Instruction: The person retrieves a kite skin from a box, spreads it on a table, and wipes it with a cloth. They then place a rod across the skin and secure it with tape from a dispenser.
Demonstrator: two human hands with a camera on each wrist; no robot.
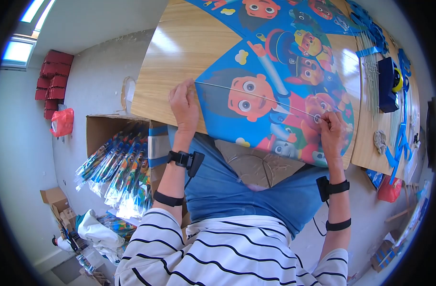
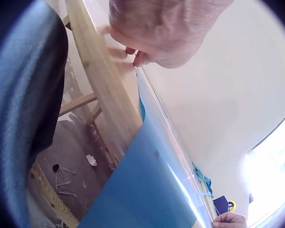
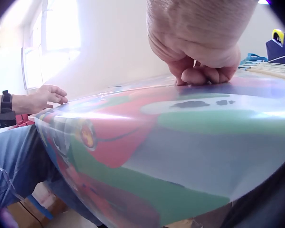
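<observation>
A thin pale rod (image 1: 256, 95) lies across the printed blue sheet (image 1: 218, 112), which shows cartoon figures and hangs over the table's near edge. The left hand (image 1: 183, 107) pinches the rod's left end beside the sheet's left corner. Further right, the right hand (image 1: 333, 136) pinches the other end above the sheet. In the left wrist view the left hand (image 2: 166, 31) has its fingertips down at the sheet's corner. The right wrist view shows the right hand (image 3: 199, 45) with curled fingers low on the printed sheet (image 3: 147, 142).
On the table's right are a bundle of thin rods (image 1: 368, 76), blue ribbons (image 1: 403, 138) and a dark box (image 1: 387, 86) with yellow tape. An open carton (image 1: 96, 136) of wrapped printed items stands at the left. Red boxes (image 1: 56, 78) are stacked by the wall.
</observation>
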